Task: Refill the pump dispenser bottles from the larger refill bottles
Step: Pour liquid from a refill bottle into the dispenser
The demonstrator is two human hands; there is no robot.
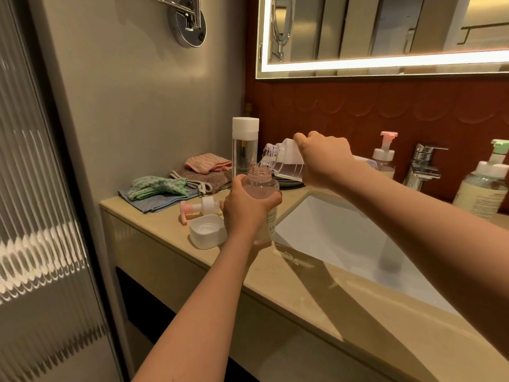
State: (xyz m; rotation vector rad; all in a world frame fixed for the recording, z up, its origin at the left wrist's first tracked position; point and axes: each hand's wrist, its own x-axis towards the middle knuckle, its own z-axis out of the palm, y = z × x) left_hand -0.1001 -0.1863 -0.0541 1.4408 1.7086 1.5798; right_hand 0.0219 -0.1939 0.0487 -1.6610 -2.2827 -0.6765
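Gripping the refill bottle [286,161], the right hand [325,161] tips it over the dispenser bottle [263,188]. The left hand [245,208] clasps that bottle beside the sink [344,235].

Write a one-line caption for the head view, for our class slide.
Right hand tips a clear refill bottle into the uncapped dispenser bottle held by the left hand beside the sink.
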